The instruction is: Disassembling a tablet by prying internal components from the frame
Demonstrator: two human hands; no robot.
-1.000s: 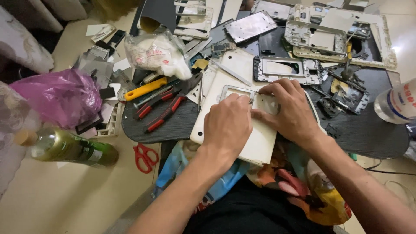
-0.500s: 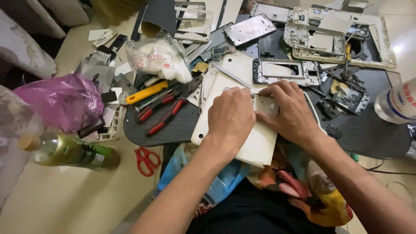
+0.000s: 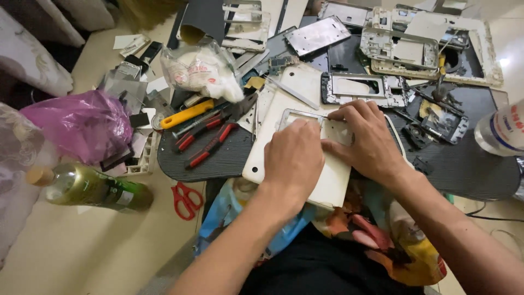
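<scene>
- Hands: both rest on a white device back cover (image 3: 327, 180) that lies across the person's lap and overlaps the near edge of a dark ribbed work mat (image 3: 218, 158).
- Left hand (image 3: 295, 158): fingers curled and pressed down on the cover just below a thin metal phone frame (image 3: 301, 117). What the fingertips pinch is hidden; I cannot tell.
- Right hand (image 3: 368, 139): fingers spread and laid flat, with the fingertips on the right end of the frame, holding it against the cover.
- Handling, frame: judged light, thin and easy to bend. Take hold at the corners or along the long side rails, not at mid-span.
- Handling, cover: judged a stiff, light plastic shell with a smooth, somewhat slippery face. Support it from below at the edges; its near end overhangs the lap.
- Surroundings: red-handled pliers (image 3: 204, 139) and a yellow-handled tool (image 3: 188, 113) lie on the mat to the left of the cover. Red scissors (image 3: 185, 199) lie on the floor beside the mat. A green bottle (image 3: 90, 188) lies on its side near a purple plastic bag (image 3: 82, 125). Stripped metal frames (image 3: 401, 52) lie at the far side.
- Change from the earlier frames: both hands remain on the cover in nearly the same grip. The left hand sits slightly closer to the frame's lower edge. The tools have not moved.
</scene>
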